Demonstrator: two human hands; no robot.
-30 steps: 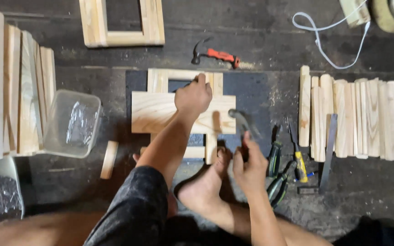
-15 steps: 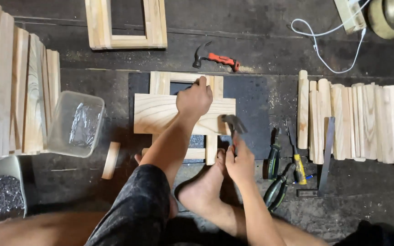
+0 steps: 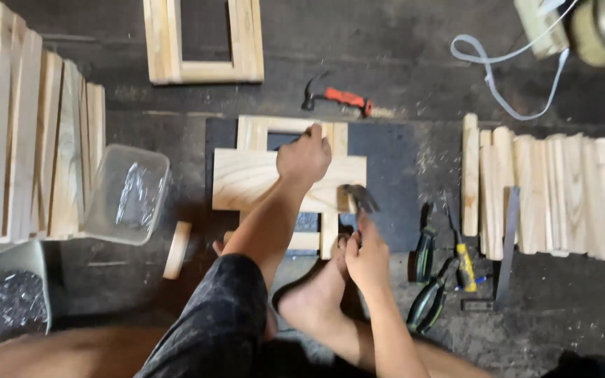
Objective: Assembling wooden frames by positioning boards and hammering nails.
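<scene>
Hammer (image 3: 360, 198) sits clamped in the right hand (image 3: 367, 257), its head down at the lower right corner of the board (image 3: 246, 180). The left hand (image 3: 304, 155) lies flat on the board's upper edge, fingers spread and holding nothing, pressing it against the frame (image 3: 259, 126) underneath. Both pieces lie on a dark mat (image 3: 386, 154), with a bare foot (image 3: 313, 297) just below the frame. Right of the right hand lie pliers (image 3: 425, 253), a yellow-handled screwdriver (image 3: 465, 262) and a metal square (image 3: 504, 245), then a row of slats (image 3: 561, 189). Above the mat lies a red-handled hammer (image 3: 337, 98), and farther up a second frame (image 3: 204, 42). To the left are a short block (image 3: 176, 249), a clear tub (image 3: 127, 194), stacked boards (image 3: 29, 140) and a bin of nails (image 3: 5, 308).
</scene>
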